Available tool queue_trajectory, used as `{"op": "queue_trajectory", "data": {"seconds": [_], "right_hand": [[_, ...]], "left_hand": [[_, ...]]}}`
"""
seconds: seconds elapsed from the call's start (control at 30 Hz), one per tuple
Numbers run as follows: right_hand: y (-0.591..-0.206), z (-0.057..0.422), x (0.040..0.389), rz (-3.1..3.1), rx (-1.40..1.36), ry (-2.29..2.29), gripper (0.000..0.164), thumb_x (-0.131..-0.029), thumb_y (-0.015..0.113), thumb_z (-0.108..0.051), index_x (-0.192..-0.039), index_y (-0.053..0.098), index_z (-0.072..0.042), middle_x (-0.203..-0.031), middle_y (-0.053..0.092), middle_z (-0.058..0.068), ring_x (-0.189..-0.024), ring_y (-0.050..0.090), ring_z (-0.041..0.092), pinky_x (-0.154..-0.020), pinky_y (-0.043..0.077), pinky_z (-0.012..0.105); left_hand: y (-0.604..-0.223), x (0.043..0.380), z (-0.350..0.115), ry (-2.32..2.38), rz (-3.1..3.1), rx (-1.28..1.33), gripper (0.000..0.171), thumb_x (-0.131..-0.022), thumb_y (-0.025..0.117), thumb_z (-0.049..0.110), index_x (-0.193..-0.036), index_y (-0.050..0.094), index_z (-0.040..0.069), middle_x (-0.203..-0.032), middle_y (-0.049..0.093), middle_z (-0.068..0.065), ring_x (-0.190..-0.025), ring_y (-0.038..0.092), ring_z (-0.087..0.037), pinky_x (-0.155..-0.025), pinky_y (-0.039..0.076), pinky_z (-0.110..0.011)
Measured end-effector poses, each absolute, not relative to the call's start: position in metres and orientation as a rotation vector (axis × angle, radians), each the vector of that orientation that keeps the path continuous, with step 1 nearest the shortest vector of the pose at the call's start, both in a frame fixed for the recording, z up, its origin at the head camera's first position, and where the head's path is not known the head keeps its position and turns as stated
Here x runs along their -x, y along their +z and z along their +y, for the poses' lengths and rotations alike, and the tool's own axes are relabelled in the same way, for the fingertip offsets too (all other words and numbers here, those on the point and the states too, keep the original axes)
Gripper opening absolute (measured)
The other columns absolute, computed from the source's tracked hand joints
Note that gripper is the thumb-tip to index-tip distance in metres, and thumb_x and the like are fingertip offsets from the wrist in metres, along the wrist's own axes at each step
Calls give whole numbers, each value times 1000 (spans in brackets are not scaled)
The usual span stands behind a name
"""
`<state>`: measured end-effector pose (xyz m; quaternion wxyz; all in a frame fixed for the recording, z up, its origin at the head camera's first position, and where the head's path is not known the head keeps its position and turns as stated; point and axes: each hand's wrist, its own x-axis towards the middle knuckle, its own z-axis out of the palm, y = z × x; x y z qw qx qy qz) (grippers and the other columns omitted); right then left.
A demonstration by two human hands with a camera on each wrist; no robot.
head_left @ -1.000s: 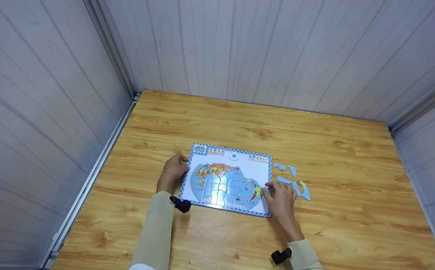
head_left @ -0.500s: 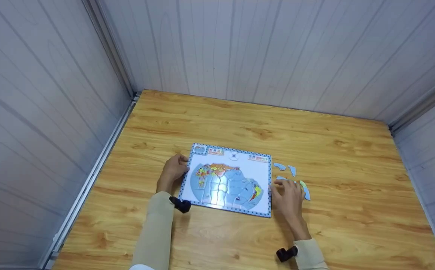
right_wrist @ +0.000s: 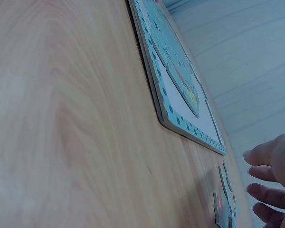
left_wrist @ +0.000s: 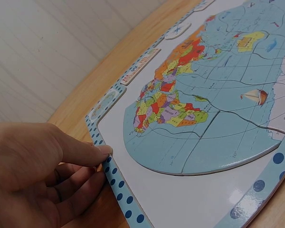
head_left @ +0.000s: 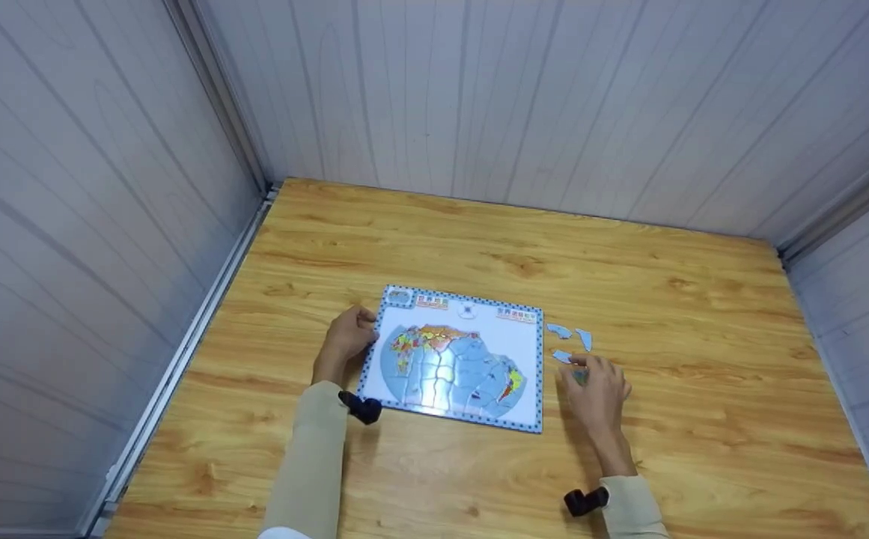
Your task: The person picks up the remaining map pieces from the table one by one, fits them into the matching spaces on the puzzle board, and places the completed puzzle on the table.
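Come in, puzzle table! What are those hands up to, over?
Left hand holds edge of puzzle board. Right hand by loose pieces, no grip visible. Map incomplete; glare across its middle.

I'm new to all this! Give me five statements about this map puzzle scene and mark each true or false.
1. The left hand touches the edge of the board. True.
2. The right hand rests on the middle of the map. False: it is beyond the board's right edge.
3. A sailing boat is printed on the map. True.
4. The loose pieces lie to the left of the board. False: they lie to its right.
5. The tabletop has a wood-grain look. True.
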<state>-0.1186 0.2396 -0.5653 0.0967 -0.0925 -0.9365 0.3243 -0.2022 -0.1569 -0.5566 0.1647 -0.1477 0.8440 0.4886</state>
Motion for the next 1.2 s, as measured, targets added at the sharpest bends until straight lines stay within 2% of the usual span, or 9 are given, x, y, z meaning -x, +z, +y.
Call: {"op": "queue_trajectory", "data": {"seconds": [0.17, 0.43, 0.8, 1.2], "right_hand": [[-565, 247, 120, -2782, 311, 942, 28, -87, 68, -27, -109, 67, -9, -117, 61, 16, -111, 47, 35, -94, 25, 53], [-564, 257, 124, -2779, 345, 928, 30, -88, 68, -26, -111, 66, -6, -114, 61, 18, -104, 47, 35, -92, 25, 54], [-563, 269, 135, -2760, 358, 960, 30, -89, 66, -24, -114, 65, -6, -115, 59, 18, -106, 47, 36, -92, 24, 57], [-568, 282, 149, -2810, 411, 950, 37, -90, 64, -29, -120, 61, -7, -116, 58, 18, -109, 45, 38, -91, 24, 55]], "left_hand": [[-556, 202, -157, 1399, 2401, 425, 28, -88, 60, 3, -116, 55, 7, -103, 54, -9, -95, 52, -22, -82, 43, -32], [-556, 203, -157, 1373, 2444, 387, 30, -86, 61, 3, -116, 56, 6, -106, 57, -10, -97, 54, -23, -85, 44, -34], [-558, 203, -158, 1377, 2435, 403, 29, -87, 61, 3, -115, 56, 6, -105, 57, -10, -96, 54, -23, -84, 44, -34], [-556, 202, -157, 1390, 2419, 424, 28, -87, 61, 2, -114, 56, 6, -105, 57, -10, -98, 54, -24, -86, 45, -35]]}}
